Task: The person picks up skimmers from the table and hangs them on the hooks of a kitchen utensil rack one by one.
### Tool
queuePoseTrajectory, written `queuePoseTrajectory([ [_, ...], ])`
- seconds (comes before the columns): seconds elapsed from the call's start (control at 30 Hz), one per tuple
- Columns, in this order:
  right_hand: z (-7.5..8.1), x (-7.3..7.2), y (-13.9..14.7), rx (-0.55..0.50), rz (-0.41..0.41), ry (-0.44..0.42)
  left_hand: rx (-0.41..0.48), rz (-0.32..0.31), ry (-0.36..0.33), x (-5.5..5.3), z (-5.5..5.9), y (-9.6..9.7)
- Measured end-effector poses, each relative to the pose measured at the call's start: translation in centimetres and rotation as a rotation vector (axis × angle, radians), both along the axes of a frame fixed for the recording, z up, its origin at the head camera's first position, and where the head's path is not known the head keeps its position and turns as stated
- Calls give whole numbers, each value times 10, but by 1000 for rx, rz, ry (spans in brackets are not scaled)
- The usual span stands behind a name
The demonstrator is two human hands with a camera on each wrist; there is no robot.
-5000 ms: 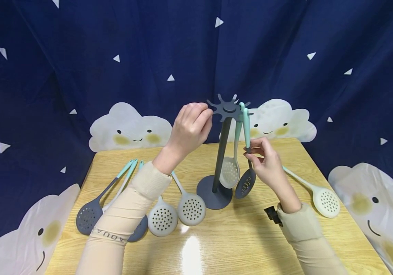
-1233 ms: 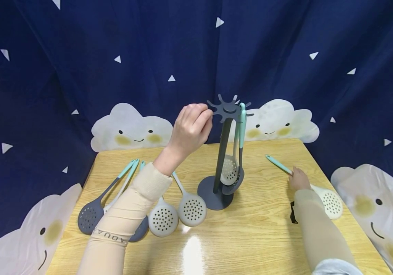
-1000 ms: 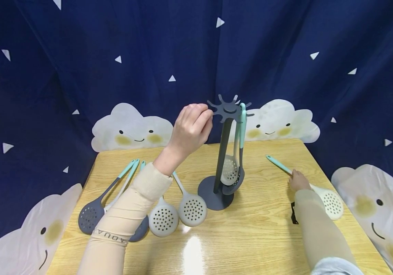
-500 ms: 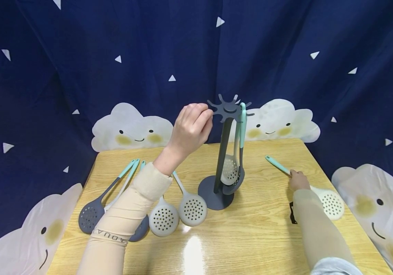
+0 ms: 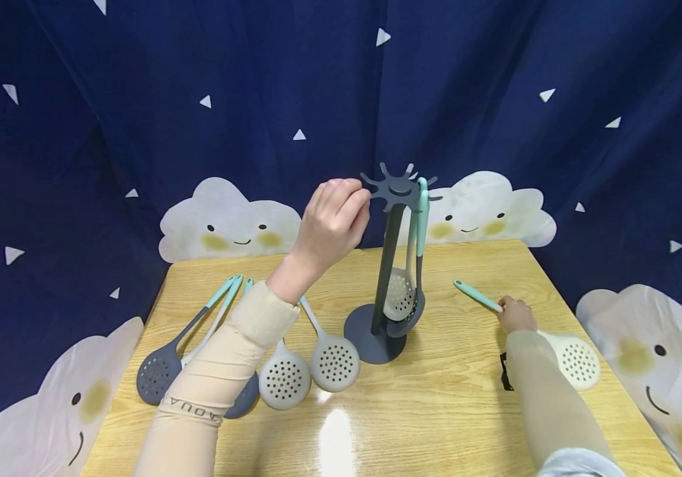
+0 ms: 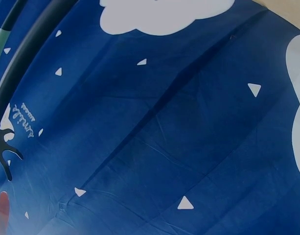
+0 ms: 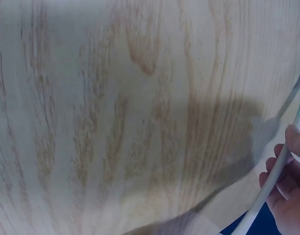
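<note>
My left hand grips a prong tip of the dark grey utensil stand with curled fingers; in the left wrist view the stand's prongs sit just above my fingertips. Low at the table's right side, my right hand holds a white skimmer by the middle of its handle, thumb and fingers round the stem in the right wrist view. The skimmer's mint grip points toward the stand. Two skimmers hang there from the right prongs: a white one and a dark grey one.
On the wooden table, left of the stand, lie more skimmers: a dark grey one, two white ones and others partly under my left forearm. A blue curtain with white clouds hangs behind.
My right hand has left the dark grey skimmer, now hanging on the stand, and moved right to the white skimmer. That skimmer's handle end has shifted slightly left and nearer. My left hand has stayed put.
</note>
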State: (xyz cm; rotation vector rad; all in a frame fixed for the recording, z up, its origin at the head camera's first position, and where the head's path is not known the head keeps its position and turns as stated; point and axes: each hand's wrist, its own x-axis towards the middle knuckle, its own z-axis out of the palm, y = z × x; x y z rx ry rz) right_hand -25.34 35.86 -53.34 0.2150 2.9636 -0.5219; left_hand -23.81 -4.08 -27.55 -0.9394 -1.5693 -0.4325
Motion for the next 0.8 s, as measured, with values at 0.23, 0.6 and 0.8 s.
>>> queuePoseTrajectory([
  [0.23,9,-4,-1,-19,18,101,1,0,3,0,-1,0],
  [0.6,54,-10,-12,-56,-35,319,2,-7,3,0,0,0],
  [0.8,81,-12,-26,-93,-62,407,3,-4,3,0,0,0],
])
